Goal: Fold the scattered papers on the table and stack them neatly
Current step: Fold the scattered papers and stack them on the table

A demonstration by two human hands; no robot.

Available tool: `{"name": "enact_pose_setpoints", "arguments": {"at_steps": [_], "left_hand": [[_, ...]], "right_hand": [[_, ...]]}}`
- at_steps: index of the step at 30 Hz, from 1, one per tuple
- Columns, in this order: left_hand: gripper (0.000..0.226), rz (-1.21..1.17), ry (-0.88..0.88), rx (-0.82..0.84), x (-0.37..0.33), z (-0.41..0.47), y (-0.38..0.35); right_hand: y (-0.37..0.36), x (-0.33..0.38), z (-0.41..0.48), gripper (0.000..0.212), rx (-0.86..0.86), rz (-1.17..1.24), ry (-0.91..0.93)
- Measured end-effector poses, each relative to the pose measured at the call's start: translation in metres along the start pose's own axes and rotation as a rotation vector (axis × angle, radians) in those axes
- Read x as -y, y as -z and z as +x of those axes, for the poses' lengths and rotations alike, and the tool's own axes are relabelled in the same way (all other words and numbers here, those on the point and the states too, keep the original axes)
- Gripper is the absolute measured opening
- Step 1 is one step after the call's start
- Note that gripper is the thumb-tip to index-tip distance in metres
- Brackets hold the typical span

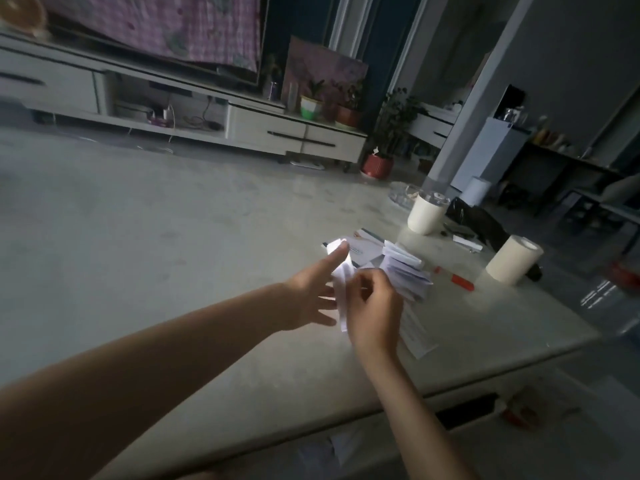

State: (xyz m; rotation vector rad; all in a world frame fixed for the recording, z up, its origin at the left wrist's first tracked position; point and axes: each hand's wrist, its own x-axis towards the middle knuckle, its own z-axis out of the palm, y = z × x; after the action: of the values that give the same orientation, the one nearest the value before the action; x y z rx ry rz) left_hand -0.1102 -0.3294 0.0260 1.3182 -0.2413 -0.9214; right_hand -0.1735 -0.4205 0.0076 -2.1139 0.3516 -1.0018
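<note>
A small white folded paper (341,289) is held above the pale table (173,237). My right hand (375,306) pinches it with curled fingers. My left hand (313,292) lies spread open beside the paper, its forefinger straight and pointing up past the paper's top. Just beyond the hands sits a loose stack of folded papers (407,273). A flat printed sheet (419,332) lies on the table to the right of my right wrist. More flat papers (360,245) lie behind the stack.
Two cream cylinders (424,214) (514,259) stand at the table's right side, with red pens (462,281) between them and a black object (481,225) behind. The table edge (450,393) runs along the lower right. A TV cabinet (242,123) and potted plants (379,161) are beyond.
</note>
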Motion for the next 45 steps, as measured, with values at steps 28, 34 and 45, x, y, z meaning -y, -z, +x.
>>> {"name": "enact_pose_setpoints", "arguments": {"at_steps": [28,34,45], "left_hand": [[0.013,-0.398,-0.342,-0.205,0.023,-0.028,0.11],[0.014,-0.516,-0.35,-0.277,0.023,-0.028,0.108],[0.018,-0.518,-0.325,-0.23,0.022,-0.032,0.107]], "right_hand": [[-0.072,0.032,0.016,0.009,0.345,0.377,-0.324],[-0.083,0.037,0.004,0.011,0.503,0.38,-0.384],[-0.062,0.042,0.038,0.02,0.336,0.546,-0.519]]}}
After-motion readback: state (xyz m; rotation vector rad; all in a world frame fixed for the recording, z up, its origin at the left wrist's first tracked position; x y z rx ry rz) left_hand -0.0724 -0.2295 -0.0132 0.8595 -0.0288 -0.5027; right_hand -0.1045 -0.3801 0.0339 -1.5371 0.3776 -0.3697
